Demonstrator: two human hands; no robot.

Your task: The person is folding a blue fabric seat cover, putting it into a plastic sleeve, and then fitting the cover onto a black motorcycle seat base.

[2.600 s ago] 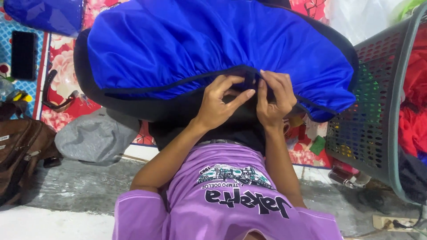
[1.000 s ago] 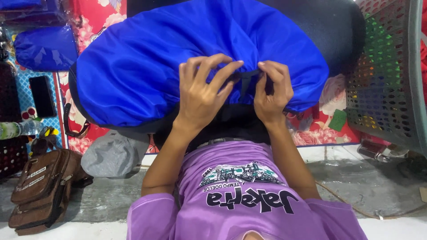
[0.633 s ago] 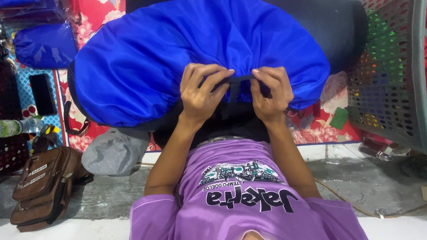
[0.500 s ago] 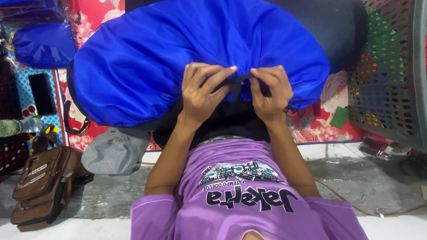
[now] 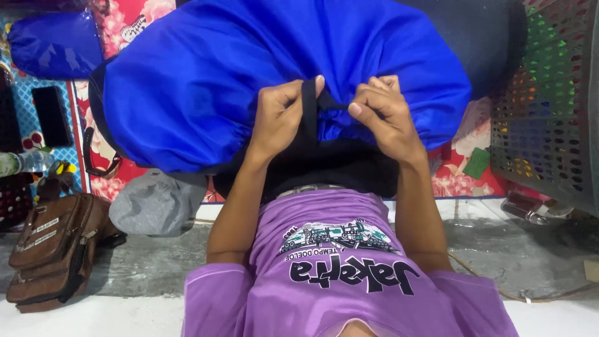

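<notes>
A big, stuffed blue fabric bag [image 5: 249,68] with a dark trim lies across my lap. My left hand [image 5: 279,118] is closed around a flat black strap [image 5: 309,106] that rises from the bag's gathered edge, thumb up at the strap's top. My right hand [image 5: 380,112] pinches the black cord end of the same strap just to the right, fingers curled against the blue fabric. Both hands sit close together at the bag's near edge. My purple printed shirt [image 5: 337,274] fills the lower middle.
A grey perforated laundry basket [image 5: 549,106] stands at the right. A brown shoulder bag [image 5: 50,249] and a grey cap [image 5: 153,203] lie at the left on the floor. A black phone [image 5: 51,115] and a smaller blue pouch [image 5: 53,47] rest on the flowered mat.
My hands have shifted from gripping the gathered edge to lifting the black strap upright; the left hand now wraps it and the right hand pulls its end sideways.
</notes>
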